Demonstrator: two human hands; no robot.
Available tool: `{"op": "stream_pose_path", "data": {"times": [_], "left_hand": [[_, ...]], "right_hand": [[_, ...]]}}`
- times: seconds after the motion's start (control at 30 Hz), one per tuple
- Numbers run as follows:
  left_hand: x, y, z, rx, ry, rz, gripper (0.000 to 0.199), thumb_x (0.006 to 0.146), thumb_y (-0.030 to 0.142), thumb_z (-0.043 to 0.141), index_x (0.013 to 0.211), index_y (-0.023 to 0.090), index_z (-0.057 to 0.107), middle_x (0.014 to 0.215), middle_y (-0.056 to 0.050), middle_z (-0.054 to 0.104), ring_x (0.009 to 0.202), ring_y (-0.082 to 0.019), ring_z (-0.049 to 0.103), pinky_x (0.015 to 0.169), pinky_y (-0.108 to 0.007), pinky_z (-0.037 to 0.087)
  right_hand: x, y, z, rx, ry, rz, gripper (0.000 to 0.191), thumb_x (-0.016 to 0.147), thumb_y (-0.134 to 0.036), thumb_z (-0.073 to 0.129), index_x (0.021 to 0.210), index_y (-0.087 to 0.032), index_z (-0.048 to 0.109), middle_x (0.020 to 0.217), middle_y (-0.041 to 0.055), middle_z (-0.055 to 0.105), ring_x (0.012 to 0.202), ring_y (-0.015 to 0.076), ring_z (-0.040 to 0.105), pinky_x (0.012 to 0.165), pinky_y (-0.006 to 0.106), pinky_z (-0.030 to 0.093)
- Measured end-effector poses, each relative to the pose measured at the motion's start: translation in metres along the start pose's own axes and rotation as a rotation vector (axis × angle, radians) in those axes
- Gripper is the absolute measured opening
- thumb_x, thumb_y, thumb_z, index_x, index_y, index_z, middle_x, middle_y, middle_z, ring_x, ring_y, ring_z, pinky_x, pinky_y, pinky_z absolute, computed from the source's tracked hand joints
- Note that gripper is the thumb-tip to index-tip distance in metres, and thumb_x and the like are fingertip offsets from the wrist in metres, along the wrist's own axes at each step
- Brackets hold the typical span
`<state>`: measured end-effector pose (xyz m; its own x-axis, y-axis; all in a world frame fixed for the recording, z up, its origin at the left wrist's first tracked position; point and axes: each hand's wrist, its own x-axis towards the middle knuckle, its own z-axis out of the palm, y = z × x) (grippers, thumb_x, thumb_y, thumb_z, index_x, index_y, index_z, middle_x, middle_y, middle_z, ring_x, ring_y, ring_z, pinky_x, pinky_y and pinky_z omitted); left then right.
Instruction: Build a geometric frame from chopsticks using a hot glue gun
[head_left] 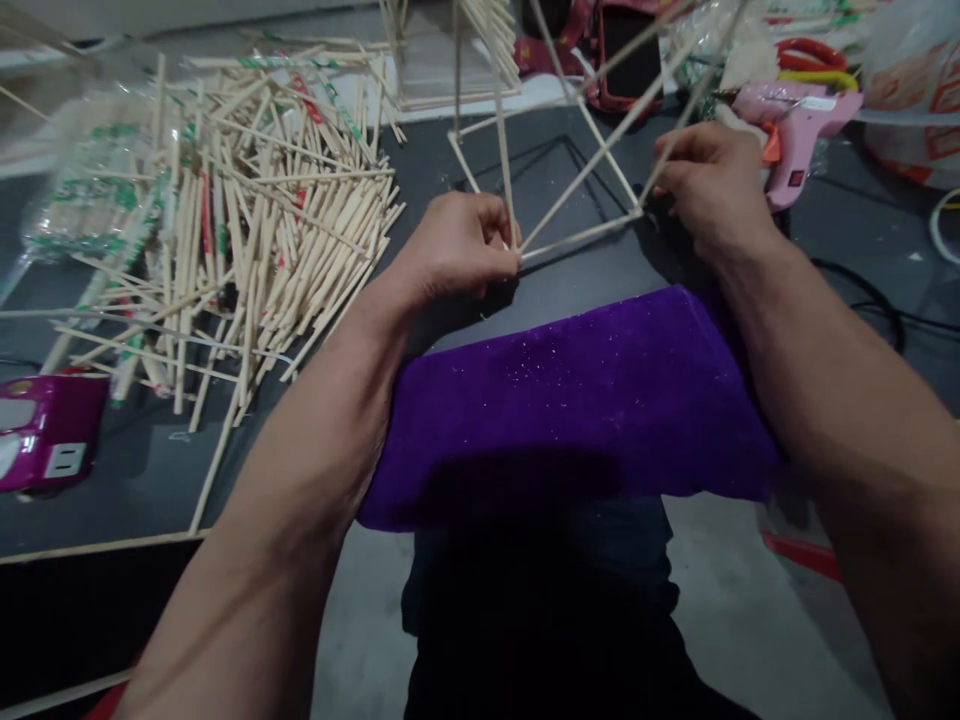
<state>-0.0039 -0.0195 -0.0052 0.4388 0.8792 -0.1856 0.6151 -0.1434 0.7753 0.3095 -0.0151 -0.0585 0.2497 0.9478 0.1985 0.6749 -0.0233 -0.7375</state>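
An open frame of thin wooden sticks (581,238) stands on the dark grey table, with sticks rising and crossing out of the top of the view. At its near left corner my left hand (469,240) is closed, thumb and fingers pinching the joint where several sticks meet. My right hand (705,180) is at the near right side, its fingers closed round a slanting stick just above the right corner. A purple cloth (577,400) with pale specks lies along the near table edge, between my forearms.
Left of the frame is a big pile of loose sticks (300,240), with wrapped bundles (97,190) beside it. A pink glue gun (799,140) lies beyond my right hand. A magenta device (52,430) sits far left. Cables run at the right.
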Motion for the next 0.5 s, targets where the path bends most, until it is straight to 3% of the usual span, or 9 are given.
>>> {"op": "stream_pose_path", "data": {"times": [0.13, 0.27, 0.5], "left_hand": [[0.0, -0.005, 0.004, -0.09, -0.145, 0.01, 0.023, 0.078, 0.002, 0.08, 0.086, 0.02, 0.07, 0.068, 0.002, 0.067, 0.056, -0.013, 0.062, 0.055, -0.023, 0.043], [-0.002, -0.005, 0.004, -0.104, -0.194, -0.006, 0.024, 0.074, 0.0, 0.076, 0.082, 0.021, 0.068, 0.065, 0.002, 0.067, 0.051, -0.012, 0.061, 0.049, -0.023, 0.04], [-0.009, -0.002, -0.004, -0.093, -0.188, -0.051, 0.021, 0.079, 0.002, 0.076, 0.089, 0.02, 0.073, 0.065, 0.001, 0.068, 0.05, -0.013, 0.063, 0.048, -0.024, 0.041]], "right_hand": [[-0.006, -0.004, -0.011, 0.229, 0.094, 0.164, 0.012, 0.09, -0.036, 0.08, 0.098, -0.03, 0.073, 0.105, 0.0093, 0.082, 0.101, 0.0354, 0.079, 0.096, 0.061, 0.066], [-0.011, -0.006, -0.011, 0.317, 0.02, 0.222, 0.011, 0.084, -0.027, 0.082, 0.088, -0.029, 0.072, 0.092, 0.0057, 0.081, 0.092, 0.0296, 0.077, 0.098, 0.056, 0.067], [-0.016, -0.006, 0.005, 0.236, -0.028, 0.127, 0.01, 0.081, -0.018, 0.078, 0.084, -0.027, 0.075, 0.079, 0.0021, 0.073, 0.079, 0.0268, 0.074, 0.087, 0.053, 0.067]]}}
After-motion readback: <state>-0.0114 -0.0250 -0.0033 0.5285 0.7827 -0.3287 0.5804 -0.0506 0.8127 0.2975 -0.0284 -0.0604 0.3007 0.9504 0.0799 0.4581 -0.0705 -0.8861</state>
